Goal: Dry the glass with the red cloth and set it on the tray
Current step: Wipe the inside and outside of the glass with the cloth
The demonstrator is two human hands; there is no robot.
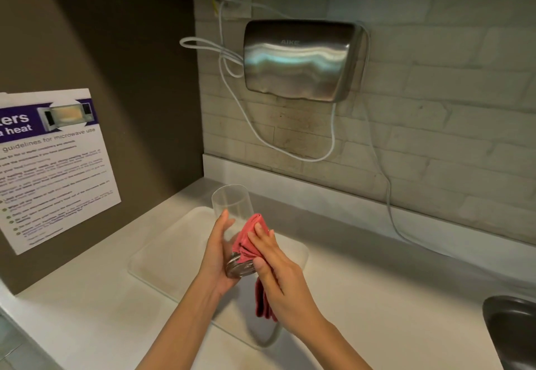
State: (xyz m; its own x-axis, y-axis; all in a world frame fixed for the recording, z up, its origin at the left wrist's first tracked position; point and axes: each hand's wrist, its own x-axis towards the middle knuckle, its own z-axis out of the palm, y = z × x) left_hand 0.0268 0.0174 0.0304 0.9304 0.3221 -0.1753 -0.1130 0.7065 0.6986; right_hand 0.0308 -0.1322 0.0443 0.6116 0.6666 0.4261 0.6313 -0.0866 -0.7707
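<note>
A clear drinking glass [232, 210] is held tilted above the counter, its open rim pointing up and away and its thick base toward me. My left hand [216, 256] grips it from the left side, fingers along the wall. My right hand [278, 271] presses a folded red cloth [248, 239] against the right side of the glass; the cloth's loose end hangs down below the hand. Under both hands lies a flat, pale translucent tray [162, 253] on the counter.
A steel hand dryer [301, 59] with looping white cables hangs on the tiled wall behind. A microwave guideline poster [52, 166] is stuck on the dark left wall. The rim of a dark sink [510, 329] shows at the right edge of the white counter [377, 297].
</note>
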